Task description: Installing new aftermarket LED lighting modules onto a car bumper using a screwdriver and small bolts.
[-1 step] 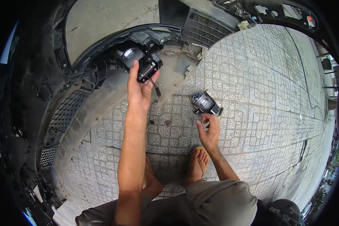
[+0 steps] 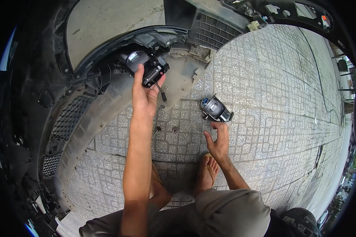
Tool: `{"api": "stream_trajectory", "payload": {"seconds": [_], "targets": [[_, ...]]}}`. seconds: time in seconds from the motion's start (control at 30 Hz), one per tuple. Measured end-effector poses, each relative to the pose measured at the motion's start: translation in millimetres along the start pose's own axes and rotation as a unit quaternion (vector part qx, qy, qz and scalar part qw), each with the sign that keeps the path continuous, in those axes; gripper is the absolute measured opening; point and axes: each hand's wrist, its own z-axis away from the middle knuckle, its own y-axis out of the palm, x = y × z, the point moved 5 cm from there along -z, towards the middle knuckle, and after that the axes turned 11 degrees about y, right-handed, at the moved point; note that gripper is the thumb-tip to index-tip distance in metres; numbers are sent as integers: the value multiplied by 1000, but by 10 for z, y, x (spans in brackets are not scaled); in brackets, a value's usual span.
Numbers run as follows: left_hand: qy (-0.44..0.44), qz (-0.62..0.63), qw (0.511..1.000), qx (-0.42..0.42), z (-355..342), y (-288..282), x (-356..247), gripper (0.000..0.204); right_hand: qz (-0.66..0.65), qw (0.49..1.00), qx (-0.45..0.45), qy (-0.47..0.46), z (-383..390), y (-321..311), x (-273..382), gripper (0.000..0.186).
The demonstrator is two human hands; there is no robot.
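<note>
A black finned lamp unit (image 2: 152, 71) with a short cable and connector is gripped in my left hand (image 2: 144, 96), up against a headlight housing (image 2: 154, 36) in the bumper. My right hand (image 2: 218, 140) is low over the pavement with fingers apart and holds nothing. Just beyond its fingertips lies a second black and silver lamp unit (image 2: 215, 107) with a blue part at one end; whether they touch it I cannot tell.
A large black bumper (image 2: 47, 98) with honeycomb grilles (image 2: 69, 122) curves around the left and top. Grey patterned paving (image 2: 273, 118) spans the middle and right. My feet (image 2: 207, 170) in sandals stand below the hands. A tyre-like black object (image 2: 298, 221) is at lower right.
My right hand has shifted slightly down and left, away from the lamp on the paving. My left hand and its lamp unit have moved very slightly left.
</note>
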Motion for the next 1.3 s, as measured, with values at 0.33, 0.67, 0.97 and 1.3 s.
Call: {"api": "stream_trajectory", "payload": {"seconds": [0.33,0.67,0.97,1.3], "targets": [[-19,-15,999,42,2,30,42,55,234,970,62,26,-711,-156,39,98],[-27,-29,998,58,20,-31,1,62,-13,994,-78,79,-216,-963,-371,99],[-63,-23,996,53,73,145,83,74,65,985,-141,81,3,-1116,-1232,91],[-30,-101,981,-162,473,-416,368,94,105,993,-61,-5,-66,-977,-1316,85]]}}
